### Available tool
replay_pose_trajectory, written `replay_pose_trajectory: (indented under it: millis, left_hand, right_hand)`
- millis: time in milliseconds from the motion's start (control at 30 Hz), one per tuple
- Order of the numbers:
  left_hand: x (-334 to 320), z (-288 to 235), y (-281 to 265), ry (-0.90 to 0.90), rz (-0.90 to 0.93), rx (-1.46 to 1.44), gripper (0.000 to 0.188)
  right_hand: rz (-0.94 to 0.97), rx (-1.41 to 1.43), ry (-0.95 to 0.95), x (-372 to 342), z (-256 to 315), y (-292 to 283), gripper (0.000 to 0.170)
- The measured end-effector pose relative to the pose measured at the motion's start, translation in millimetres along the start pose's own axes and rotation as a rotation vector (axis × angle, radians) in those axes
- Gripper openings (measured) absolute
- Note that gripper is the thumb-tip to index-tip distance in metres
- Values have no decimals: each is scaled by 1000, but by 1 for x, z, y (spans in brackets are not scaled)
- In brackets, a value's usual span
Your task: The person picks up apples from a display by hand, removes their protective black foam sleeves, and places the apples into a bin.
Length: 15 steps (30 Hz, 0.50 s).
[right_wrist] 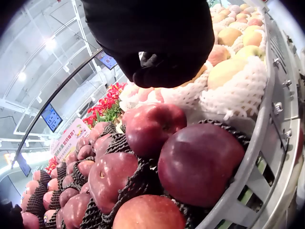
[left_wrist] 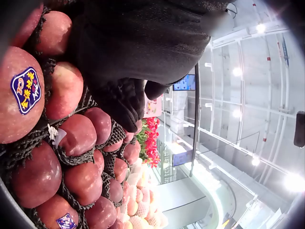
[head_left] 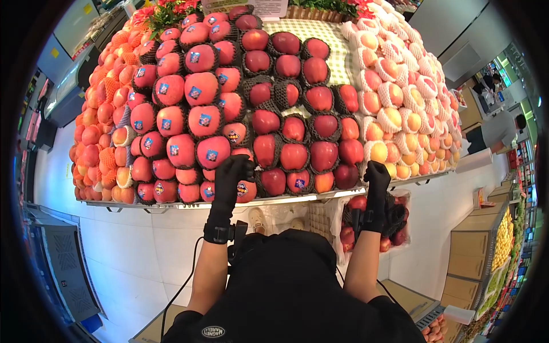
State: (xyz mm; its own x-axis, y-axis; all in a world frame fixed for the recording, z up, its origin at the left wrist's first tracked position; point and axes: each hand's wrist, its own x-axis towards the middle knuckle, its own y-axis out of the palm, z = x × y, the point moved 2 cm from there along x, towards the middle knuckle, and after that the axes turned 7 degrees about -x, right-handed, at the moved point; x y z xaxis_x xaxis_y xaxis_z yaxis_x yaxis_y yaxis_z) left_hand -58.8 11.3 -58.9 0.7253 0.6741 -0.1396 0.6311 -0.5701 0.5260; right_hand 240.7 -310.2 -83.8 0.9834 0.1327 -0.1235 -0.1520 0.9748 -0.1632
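A black glove covers each hand. My left hand [head_left: 233, 174] hovers at the front edge of the stand, close over sticker-marked red apples [head_left: 213, 152]. Its fingers [left_wrist: 126, 112] hang loosely curled with the thumb apart from them, and nothing shows in its grasp. My right hand [head_left: 377, 176] is over the same edge, where dark red apples [head_left: 346, 176] meet pale fruit in white foam nets [head_left: 378, 152]. In the right wrist view its bent fingers [right_wrist: 164, 74] are above two dark red apples [right_wrist: 200, 162], holding nothing visible.
Black foam nets cradle many apples. A checked cloth [head_left: 338, 60] shows at the back. Orange-netted fruit [head_left: 106, 157] fills the left side. Below the edge, a lined crate [head_left: 337, 240] holds more red apples. A grey plastic rim [right_wrist: 257, 143] bounds the display.
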Motion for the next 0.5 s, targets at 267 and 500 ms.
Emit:
replay_pose_trajectory:
  millis: [267, 500]
  left_hand:
    - [2, 3, -17, -43, 59, -18, 25]
    - [12, 4, -17, 23, 109, -32, 21]
  right_hand:
    - [83, 6, -53, -11, 15, 62, 22]
    - [115, -78, -6, -21, 8, 81, 21]
